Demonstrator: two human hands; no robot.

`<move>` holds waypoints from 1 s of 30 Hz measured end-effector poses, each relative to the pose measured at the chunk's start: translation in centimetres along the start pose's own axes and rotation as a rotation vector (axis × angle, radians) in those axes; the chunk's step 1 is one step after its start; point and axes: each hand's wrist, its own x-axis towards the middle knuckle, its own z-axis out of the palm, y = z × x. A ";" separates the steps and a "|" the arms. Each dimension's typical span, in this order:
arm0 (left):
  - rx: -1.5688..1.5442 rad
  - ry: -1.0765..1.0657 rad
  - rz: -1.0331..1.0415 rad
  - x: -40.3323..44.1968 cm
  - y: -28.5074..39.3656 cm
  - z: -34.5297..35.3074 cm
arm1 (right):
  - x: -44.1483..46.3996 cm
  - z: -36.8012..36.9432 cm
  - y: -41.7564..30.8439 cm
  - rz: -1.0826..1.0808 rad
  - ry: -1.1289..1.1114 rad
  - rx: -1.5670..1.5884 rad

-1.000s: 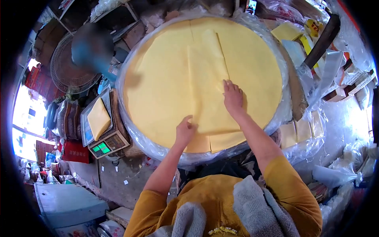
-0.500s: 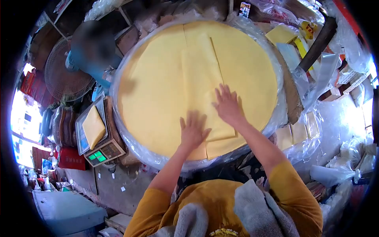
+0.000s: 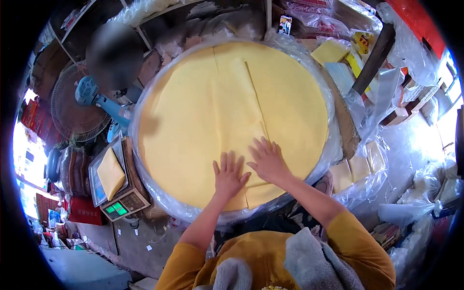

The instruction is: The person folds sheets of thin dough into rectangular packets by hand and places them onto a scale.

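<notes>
A large round stack of thin yellow sheets (image 3: 179, 125) lies on clear plastic. Down its middle runs a long folded yellow strip (image 3: 237, 96), its right edge casting a narrow shadow. Both palms rest flat near the strip's lower end, close together but apart. My left hand (image 3: 229, 176) has its fingers spread, pointing away from me. To its right, my right hand (image 3: 267, 162) also lies with spread fingers, over the lower right part of the strip. Neither hand grips anything.
At the left, a scale (image 3: 126, 203) with a green display bears a folded yellow packet (image 3: 110, 173). Behind it stands a fan (image 3: 79, 101). Wrapped yellow packets (image 3: 358, 167) lie at the right, below a dark bar (image 3: 374, 60). A phone (image 3: 284, 24) stands at the back.
My left hand has opened from a pinch and flattened on the sheets. My right hand has slid down the strip towards me, and the strip lies flatter. The view has shifted.
</notes>
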 end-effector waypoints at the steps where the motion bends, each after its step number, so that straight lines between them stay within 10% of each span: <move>1: -0.001 0.008 0.004 0.0 0.1 -0.1 | -0.4 0.9 0.3 0.002 0.010 -0.016; 30: -0.012 0.056 0.003 -0.3 0.0 0.1 | -0.9 2.6 0.3 -0.017 0.151 -0.106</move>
